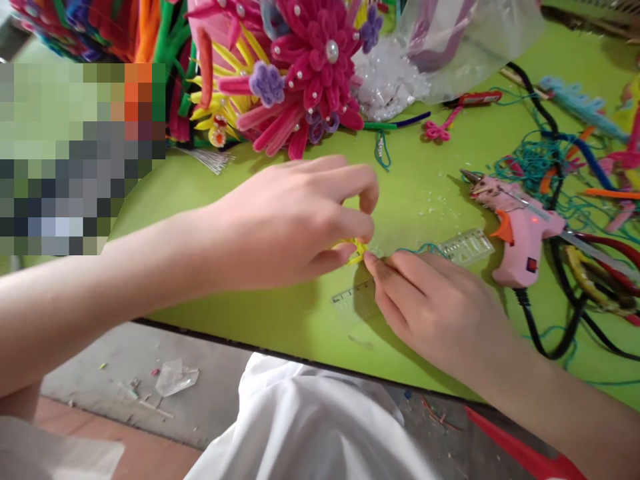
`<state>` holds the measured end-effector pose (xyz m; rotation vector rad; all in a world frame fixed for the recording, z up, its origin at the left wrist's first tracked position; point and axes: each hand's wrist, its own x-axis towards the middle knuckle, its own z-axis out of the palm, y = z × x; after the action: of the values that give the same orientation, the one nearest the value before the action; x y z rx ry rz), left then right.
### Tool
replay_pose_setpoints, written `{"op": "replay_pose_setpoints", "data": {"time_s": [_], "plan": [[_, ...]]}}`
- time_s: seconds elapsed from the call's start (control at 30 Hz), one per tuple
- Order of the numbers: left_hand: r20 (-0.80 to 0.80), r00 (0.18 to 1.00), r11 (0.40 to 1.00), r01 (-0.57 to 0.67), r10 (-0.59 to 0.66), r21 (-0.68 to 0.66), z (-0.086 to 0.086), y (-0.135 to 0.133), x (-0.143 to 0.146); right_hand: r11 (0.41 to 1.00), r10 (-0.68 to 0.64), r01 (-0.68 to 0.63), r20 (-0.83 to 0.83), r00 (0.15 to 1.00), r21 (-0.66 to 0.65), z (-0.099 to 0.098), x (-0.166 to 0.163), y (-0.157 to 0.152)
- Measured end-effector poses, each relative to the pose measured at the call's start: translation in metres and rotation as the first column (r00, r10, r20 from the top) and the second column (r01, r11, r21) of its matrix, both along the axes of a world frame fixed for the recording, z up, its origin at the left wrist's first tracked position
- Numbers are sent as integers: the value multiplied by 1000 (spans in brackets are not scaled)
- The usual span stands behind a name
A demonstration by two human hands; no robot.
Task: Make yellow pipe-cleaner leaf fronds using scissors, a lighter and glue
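My left hand (pixel 295 223) reaches in from the left, with thumb and a finger closed on a small yellow fuzzy piece (pixel 358 252) that looks like bent pipe cleaner. Its other fingers curl above. From the right, my right hand (pixel 435 300) pinches at the edge of the same yellow piece, fingertips almost meeting those of the left. A teal string (pixel 427 248) runs out beside the right hand's fingers. Under that hand lies a clear ruler (pixel 467 247), partly covered by it. Fingers hide most of the yellow piece.
A pink glue gun (pixel 525 230) with a lit red light lies at the right, beside pliers (pixel 600 273), black cable and tangled teal string (pixel 535 160). Pink pipe-cleaner flowers (pixel 320 60) and a clear plastic bag (pixel 470 53) stand at the back of the green table (pixel 260 320).
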<state>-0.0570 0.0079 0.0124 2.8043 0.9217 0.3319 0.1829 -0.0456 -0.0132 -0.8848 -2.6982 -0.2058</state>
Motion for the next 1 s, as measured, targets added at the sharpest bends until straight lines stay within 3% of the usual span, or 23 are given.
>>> {"op": "replay_pose_setpoints", "data": {"time_s": [0.1,0.2,0.33,0.43,0.53,0.63,0.7,0.87,0.93,1.0], "plan": [[-75,996,994,42,-50,-102,-1,16,6,999,-30,29,-20,999,-19,-4,-1,-2],[-78,997,982,4,-19,-191,-9,17,9,989,-93,73,-159,983,-131,-4,1,-3],[3,999,967,-32,34,-254,-14,10,6,939,-296,197,-372,880,-282,12,13,2],[-22,985,947,-173,173,-269,-12,9,0,930,-331,241,-347,878,-278,17,18,9],[-46,967,907,-251,251,-339,-9,10,-3,936,-244,162,-246,938,-311,6,15,12],[86,948,843,-228,306,-487,-4,8,-2,927,-207,116,-229,951,-356,-4,10,13],[201,918,819,-185,341,-543,3,4,0,907,-253,122,-288,924,-404,-4,8,14],[415,858,845,-39,302,-534,27,-4,2,815,-419,84,-484,768,-573,12,14,16],[450,841,858,-34,301,-512,30,-5,3,768,-443,37,-489,751,-639,17,18,17],[504,784,845,-48,361,-532,26,-4,6,762,-448,47,-474,758,-645,20,21,20]]}}
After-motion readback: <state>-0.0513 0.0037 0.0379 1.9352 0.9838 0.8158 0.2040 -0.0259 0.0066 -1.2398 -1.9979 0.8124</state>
